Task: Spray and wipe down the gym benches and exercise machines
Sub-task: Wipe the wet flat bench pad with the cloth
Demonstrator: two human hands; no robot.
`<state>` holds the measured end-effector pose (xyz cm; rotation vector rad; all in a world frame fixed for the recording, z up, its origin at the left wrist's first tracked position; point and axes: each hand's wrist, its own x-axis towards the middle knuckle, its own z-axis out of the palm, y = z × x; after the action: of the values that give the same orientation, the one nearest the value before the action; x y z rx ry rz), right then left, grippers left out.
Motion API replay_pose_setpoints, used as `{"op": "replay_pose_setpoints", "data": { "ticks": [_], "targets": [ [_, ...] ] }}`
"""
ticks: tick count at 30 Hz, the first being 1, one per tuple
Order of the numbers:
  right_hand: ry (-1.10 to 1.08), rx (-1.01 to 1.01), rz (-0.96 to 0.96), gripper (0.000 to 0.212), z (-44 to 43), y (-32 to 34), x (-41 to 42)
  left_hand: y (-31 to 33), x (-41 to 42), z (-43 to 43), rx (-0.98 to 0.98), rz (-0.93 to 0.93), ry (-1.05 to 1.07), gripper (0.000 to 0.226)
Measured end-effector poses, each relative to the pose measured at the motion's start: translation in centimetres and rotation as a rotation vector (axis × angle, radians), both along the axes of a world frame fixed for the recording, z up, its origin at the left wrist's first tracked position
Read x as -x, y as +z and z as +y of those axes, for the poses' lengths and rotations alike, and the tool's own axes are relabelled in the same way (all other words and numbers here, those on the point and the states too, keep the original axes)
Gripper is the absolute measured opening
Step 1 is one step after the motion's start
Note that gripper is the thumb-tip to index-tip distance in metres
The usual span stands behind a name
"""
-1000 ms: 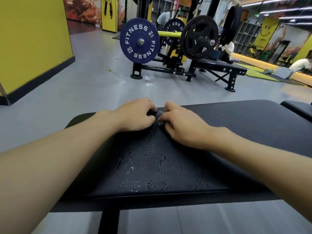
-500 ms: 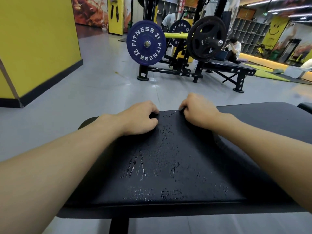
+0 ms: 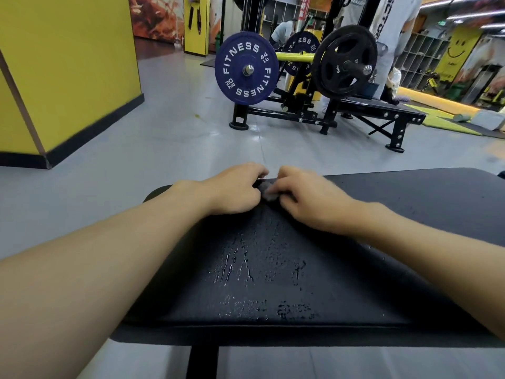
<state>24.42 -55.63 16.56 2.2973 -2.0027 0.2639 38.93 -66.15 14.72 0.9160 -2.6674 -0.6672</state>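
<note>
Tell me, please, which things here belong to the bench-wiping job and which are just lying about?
Job: wet black padded bench; small grey cloth, gripped between left hand and right hand.
Lying about: blue round weight plate; black round weight plate; black flat bench behind; yellow wall.

A grey floor (image 3: pixel 169 138) spreads to a yellow wall (image 3: pixel 68 64) with a black skirting (image 3: pixel 95 132) on the left, and far on the right open cubby shelves (image 3: pixel 418 58) stand beside a yellow smiley panel (image 3: pixel 456 50), with a green mat (image 3: pixel 442 121) and a grey block (image 3: pixel 489 120) near it on the floor.
</note>
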Motion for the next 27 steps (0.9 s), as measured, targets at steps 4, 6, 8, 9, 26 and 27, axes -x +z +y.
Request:
{"op": "replay_pose_setpoints", "data": {
  "ticks": [4, 6, 8, 9, 26, 27],
  "targets": [
    [-0.241, 0.031, 0.008, 0.033, -1.1, 0.9, 2.1, 0.2, -0.2, 0.5, -0.014, -0.015, -0.016, 0.049],
    [-0.099, 0.014, 0.029, 0.03, 0.0, 0.4, -0.5, 0.2, -0.2, 0.5, -0.012, -0.009, -0.028, 0.041],
    [0.089, -0.035, -0.037, 0.029, 2.3, 0.0, -2.5, 0.1, -0.2, 0.4, -0.009, 0.008, -0.041, 0.03],
    [0.11, -0.053, -0.055, 0.03, 2.9, 0.2, -2.1, 0.2, -0.3, 0.5, -0.008, 0.011, -0.048, 0.032],
    [0.06, -0.033, -0.055, 0.028, 7.0, 0.0, -5.0, 0.4, -0.8, 1.7, 0.048, -0.103, -0.046, 0.059],
    [0.114, -0.067, -0.082, 0.029, 7.7, 0.1, -5.3, 0.4, -0.7, 1.8, 0.056, -0.105, -0.045, 0.058]
  ]
}}
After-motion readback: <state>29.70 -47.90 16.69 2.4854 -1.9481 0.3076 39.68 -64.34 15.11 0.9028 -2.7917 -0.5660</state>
